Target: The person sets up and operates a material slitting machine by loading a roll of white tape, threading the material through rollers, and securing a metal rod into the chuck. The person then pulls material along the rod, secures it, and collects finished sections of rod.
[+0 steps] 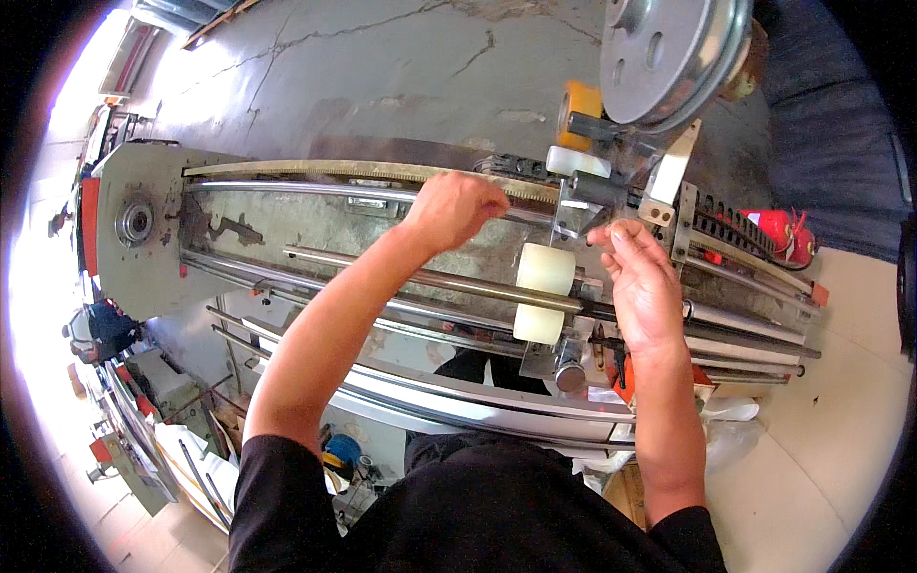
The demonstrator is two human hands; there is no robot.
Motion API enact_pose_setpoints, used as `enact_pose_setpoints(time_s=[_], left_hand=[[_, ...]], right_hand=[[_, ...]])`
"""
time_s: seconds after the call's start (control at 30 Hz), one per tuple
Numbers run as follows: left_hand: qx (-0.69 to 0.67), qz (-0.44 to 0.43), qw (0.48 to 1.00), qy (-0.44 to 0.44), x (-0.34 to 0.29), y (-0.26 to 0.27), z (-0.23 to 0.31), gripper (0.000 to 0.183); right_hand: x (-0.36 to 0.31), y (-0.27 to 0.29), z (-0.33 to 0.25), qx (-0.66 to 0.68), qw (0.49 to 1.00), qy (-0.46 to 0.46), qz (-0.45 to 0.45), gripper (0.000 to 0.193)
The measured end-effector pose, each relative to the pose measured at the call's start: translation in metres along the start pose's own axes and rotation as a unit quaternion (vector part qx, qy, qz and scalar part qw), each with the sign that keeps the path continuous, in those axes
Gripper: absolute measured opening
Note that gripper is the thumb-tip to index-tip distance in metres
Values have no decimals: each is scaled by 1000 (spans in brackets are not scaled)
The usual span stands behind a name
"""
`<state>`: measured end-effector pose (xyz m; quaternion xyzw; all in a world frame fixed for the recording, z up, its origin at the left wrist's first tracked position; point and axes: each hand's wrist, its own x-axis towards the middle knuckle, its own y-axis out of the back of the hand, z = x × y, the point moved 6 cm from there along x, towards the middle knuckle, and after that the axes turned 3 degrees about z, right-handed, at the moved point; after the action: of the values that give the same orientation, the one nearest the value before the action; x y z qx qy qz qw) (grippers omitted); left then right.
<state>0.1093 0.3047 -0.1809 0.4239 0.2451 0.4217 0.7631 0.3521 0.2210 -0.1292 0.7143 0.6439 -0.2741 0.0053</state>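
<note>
My left hand (460, 210) is closed in a pinch above the upper metal rail (306, 191) of a long machine. What its fingertips hold, if anything, is too small to make out. To the right, my right hand (638, 277) has its palm turned up and its thumb and fingers pressed together, just beside a metal bracket (576, 215). Nothing nameable shows between those fingertips. Below and between the hands, a cream-white roll (546, 272) sits around a steel shaft (439, 279). A small white roller (575, 161) lies behind the bracket.
A large grey wheel (650, 72) stands at the far right, near a yellow-orange roll (579, 110). The machine's end plate (134, 239) is at the left. Long rails (458, 411) run close to my body. A red fire extinguisher (785, 236) stands beyond the right end.
</note>
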Motion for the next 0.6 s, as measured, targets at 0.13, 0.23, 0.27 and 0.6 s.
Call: enact_pose_setpoints(time_s=[0.13, 0.23, 0.27, 0.6], left_hand=[[-163, 49, 978, 122, 40, -21, -13, 15], [-224, 75, 960, 148, 58, -37, -6, 16], [-250, 70, 953, 158, 62, -45, -7, 15], [-128, 210, 967, 70, 83, -41, -4, 13]], right_hand=[[7, -6, -12, -62, 996, 62, -10, 24], [17, -12, -29, -90, 993, 81, -4, 26], [18, -16, -34, -94, 992, 79, -3, 27], [2, -10, -13, -178, 978, 107, 26, 24]])
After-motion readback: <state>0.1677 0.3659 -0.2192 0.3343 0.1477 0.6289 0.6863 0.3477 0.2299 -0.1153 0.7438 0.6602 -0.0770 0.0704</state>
